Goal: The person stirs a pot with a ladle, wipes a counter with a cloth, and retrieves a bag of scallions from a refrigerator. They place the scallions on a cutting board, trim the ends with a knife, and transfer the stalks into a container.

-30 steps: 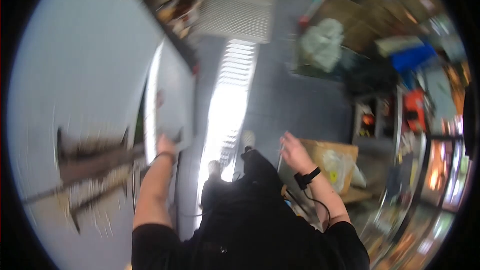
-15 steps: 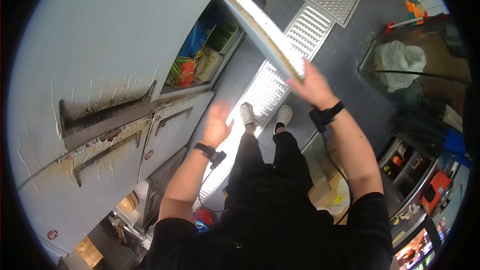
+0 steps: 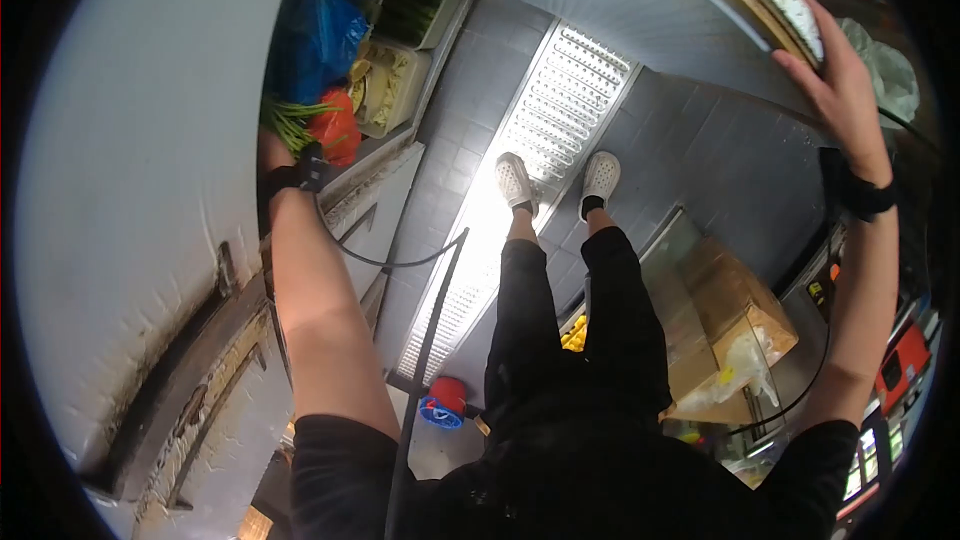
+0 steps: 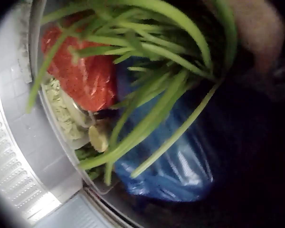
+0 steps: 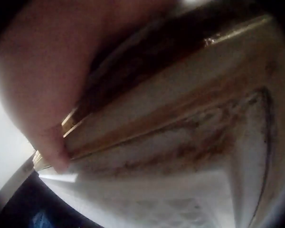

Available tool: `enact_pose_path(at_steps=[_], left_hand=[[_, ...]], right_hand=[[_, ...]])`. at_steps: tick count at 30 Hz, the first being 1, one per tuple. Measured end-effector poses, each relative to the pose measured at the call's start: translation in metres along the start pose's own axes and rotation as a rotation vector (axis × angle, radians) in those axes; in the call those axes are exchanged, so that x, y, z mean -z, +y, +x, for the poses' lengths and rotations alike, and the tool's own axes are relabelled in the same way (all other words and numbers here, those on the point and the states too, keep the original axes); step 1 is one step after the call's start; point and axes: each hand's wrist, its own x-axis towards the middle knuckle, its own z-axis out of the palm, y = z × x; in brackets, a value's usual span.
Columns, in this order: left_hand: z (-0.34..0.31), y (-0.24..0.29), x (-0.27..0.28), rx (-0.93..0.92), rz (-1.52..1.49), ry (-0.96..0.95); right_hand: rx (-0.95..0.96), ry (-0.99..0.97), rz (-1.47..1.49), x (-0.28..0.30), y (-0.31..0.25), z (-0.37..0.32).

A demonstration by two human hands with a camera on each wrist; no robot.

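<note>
My right hand (image 3: 845,80) grips the free edge of a swung-out refrigerator door (image 3: 640,0), thumb on its inner side. Seen from the right wrist, the thumb (image 5: 50,147) presses at the door's stained gasket (image 5: 156,123). Inside the compartment, my left hand (image 3: 274,151) is right at a bunch of long green stalks (image 3: 298,124); its fingers are mostly hidden, and I cannot tell whether they hold it. In the left wrist view the stalks fan out beneath the hand, over a red plastic bag (image 4: 85,71) and a blue plastic bag (image 4: 166,166).
A clear container (image 3: 395,90) of pale cut vegetables and another container of greens (image 3: 415,10) line the compartment's front. A metal drain grate (image 3: 570,90) crosses the floor by my shoes. To the right stands a cardboard box (image 3: 735,290). Cables hang from both wrists.
The door has swung wider, and my right hand has moved up and right with its edge. My left hand has gone from over the floor into the compartment beside the green stalks.
</note>
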Motion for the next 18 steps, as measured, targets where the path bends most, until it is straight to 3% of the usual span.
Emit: enact_pose_path(at_steps=[6,7,10,11,13,18], left_hand=[[0.02,-0.013,0.027,0.071,-0.016,-0.082],[0.003,-0.014,0.033,0.077,-0.024,-0.084],[-0.003,-0.007,0.042,0.092,-0.044,-0.09],[-0.002,-0.004,0.039,0.1,-0.053,-0.097],[-0.012,-0.001,0.034,0.123,-0.073,-0.115],[0.055,0.011,-0.001,0.204,-0.135,-0.163]], right_hand=[[-0.017,-0.033,-0.007,-0.006,0.035,-0.008],[-0.122,-0.132,0.029,-0.002,0.033,-0.009],[-0.209,-0.158,0.006,-0.003,0.031,-0.015],[0.026,-0.067,-0.077,0.008,-0.015,0.009],[0.027,-0.069,-0.05,0.009,-0.014,0.01],[0.027,-0.079,-0.035,0.011,-0.011,0.011]])
